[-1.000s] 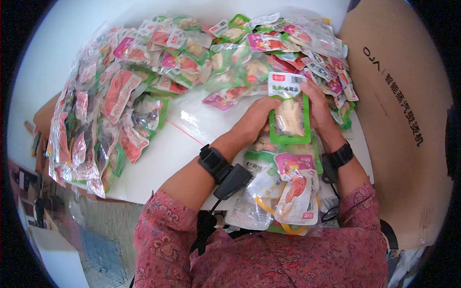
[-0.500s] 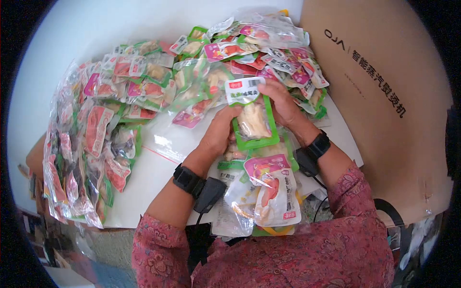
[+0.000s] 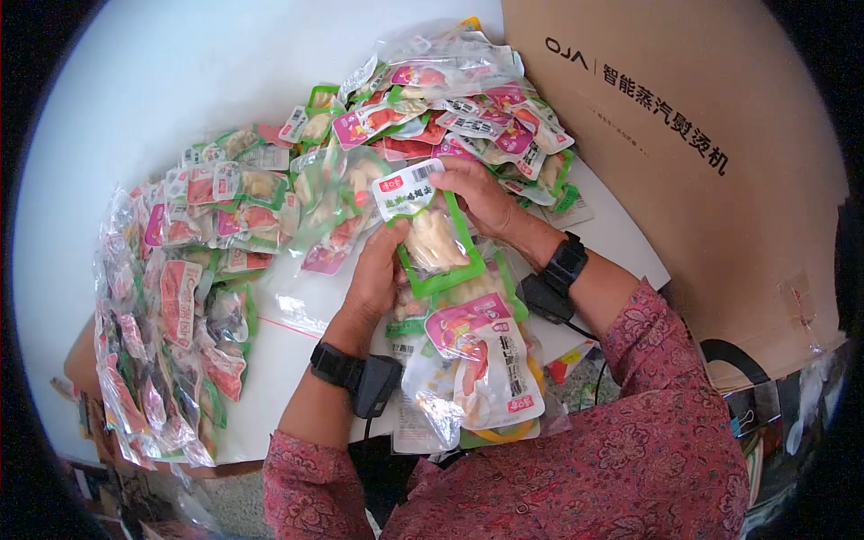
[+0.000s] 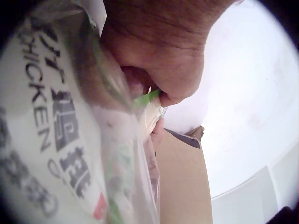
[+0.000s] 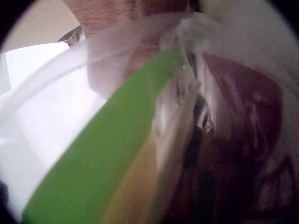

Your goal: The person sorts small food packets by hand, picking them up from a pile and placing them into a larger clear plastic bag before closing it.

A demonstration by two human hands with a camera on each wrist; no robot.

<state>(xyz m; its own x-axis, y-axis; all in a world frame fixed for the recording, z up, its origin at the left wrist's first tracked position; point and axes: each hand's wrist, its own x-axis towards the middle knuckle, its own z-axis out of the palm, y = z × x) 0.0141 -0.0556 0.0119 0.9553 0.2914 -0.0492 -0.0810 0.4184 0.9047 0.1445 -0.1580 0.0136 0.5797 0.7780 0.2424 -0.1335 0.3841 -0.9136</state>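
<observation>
Both hands hold a green-edged snack pouch (image 3: 437,241) with pale pieces showing through its clear front. My left hand (image 3: 373,274) grips its left edge, the thumb lying on the front. At the top right corner, my right hand (image 3: 481,200) pinches the pouch with its thumb over the white label. Below it, a clear plastic bag (image 3: 430,423) full of snack packs leans toward my body, a pink-and-white pack (image 3: 490,360) uppermost. Close to the left hand in the left wrist view is a pack printed CHICKEN (image 4: 46,107). A green pouch edge (image 5: 107,135) crosses the right wrist view.
Bagged snack packs (image 3: 180,306) lie along the left of the white table (image 3: 288,360). Another heap of packs (image 3: 450,99) fills the back, reaching toward a large cardboard box (image 3: 648,207) on the right. A black strap (image 3: 733,355) loops near the box's lower edge.
The head view has shifted and turned, so the table, heaps and box appear farther left. Both hands keep their hold on the green-edged pouch, which now leans more to the left.
</observation>
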